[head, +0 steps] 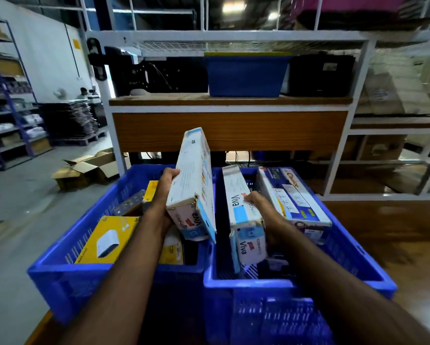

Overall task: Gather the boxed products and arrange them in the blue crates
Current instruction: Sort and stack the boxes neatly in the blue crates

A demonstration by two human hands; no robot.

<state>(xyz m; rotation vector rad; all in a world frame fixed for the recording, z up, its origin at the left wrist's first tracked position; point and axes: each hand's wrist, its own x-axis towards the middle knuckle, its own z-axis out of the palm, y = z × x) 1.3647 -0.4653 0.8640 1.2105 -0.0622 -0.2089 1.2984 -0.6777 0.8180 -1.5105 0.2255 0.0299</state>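
Mid-arranging. Left hand [165,192] fingers curled round a white box [192,185], tilted above the right crate [296,282] at its left wall. Right hand [258,205] fingers grip a second box [243,215] standing inside. Next, probably: lower the first beside it.

"Viva" on white box [243,210], "Choice" on box [296,195]

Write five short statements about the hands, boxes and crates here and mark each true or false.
1. The left hand grips a white Viva box raised above the crates. True.
2. The right hand is empty. False: it holds a second Viva box inside the right blue crate.
3. A Choice box lies in the right blue crate. True.
4. The yellow boxes sit in the right crate. False: they are in the left blue crate.
5. Both crates are red. False: blue.
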